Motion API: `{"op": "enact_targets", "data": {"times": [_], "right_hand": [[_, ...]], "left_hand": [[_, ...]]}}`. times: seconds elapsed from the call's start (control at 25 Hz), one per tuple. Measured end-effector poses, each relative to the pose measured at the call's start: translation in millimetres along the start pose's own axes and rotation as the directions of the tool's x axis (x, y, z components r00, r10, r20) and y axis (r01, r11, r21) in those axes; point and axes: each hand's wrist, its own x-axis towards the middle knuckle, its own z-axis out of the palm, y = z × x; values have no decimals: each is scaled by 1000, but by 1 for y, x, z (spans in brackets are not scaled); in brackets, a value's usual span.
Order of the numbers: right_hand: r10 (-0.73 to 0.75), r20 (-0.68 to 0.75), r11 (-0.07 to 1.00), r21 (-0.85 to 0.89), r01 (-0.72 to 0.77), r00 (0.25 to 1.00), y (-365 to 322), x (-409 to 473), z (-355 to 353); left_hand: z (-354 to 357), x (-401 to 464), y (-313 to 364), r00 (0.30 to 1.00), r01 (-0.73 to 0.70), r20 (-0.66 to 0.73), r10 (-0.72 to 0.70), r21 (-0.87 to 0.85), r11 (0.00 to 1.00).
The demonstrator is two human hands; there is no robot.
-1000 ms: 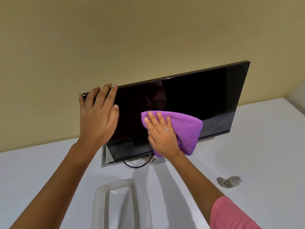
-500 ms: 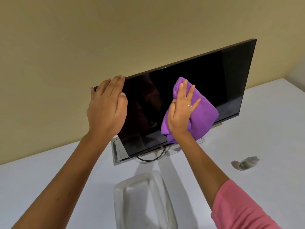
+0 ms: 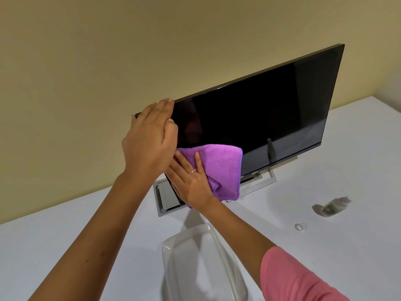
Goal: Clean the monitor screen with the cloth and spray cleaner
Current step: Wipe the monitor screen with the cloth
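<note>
A black monitor [image 3: 271,109] stands on a grey stand [image 3: 167,196] on the white table, its screen dark. My left hand [image 3: 149,142] lies flat with straight fingers against the screen's upper left corner, steadying it. My right hand [image 3: 191,181] presses a folded purple cloth [image 3: 223,168] flat against the lower left part of the screen, fingers straight and partly tucked under my left hand. The small spray bottle [image 3: 333,207] lies on its side on the table at the right, away from both hands.
A clear plastic tray [image 3: 208,266] sits on the white table [image 3: 325,246] in front of the monitor, between my forearms. A small clear cap [image 3: 299,226] lies near the bottle. A beige wall rises close behind the monitor.
My right hand has slid the cloth down and to the left across the screen, from the middle to the lower left corner. My left hand stays on the upper left corner.
</note>
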Motion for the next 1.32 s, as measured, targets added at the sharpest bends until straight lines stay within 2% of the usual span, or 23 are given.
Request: {"op": "enact_targets", "data": {"times": [0.2,0.32,0.4,0.48,0.56,0.64,0.76,0.92,1.12,1.24,1.32], "right_hand": [[-131,272,965,-183,185,953,14,-67,8],[-180,293,940,-231,252,939,33,-88,1],[-110,247,952,-251,173,963,46,-82,-6],[58,147,958,-287,-13,987,55,-62,-14],[187,65,950,-266,-163,980,59,-36,-20],[188,29,958,-225,-176,982,56,-13,-22],[25,47,988,-155,-17,999,41,-2,-20],[-219,222,953,-161,257,950,24,-28,-11],[-319,308,906,-177,384,896,26,-65,-6],[-389,409,869,-133,476,825,33,-84,-6],[-381,480,864,-118,489,790,31,-94,-8]], "left_hand": [[-3,2,-2,999,-5,34,4,33,999],[-3,1,-1,999,-18,39,16,44,999],[-1,0,1,999,-31,36,29,54,998],[0,-1,1,998,-43,37,40,74,996],[0,-1,-1,998,-58,38,54,98,993],[0,-1,-1,997,-67,38,63,113,991],[-1,-2,-1,997,-71,46,66,126,990],[-3,-2,-3,996,-69,56,63,125,990],[-2,-4,-2,996,-72,63,65,125,989],[-2,-5,0,996,-77,56,70,120,990],[-2,-7,2,996,-81,53,76,121,989]]}}
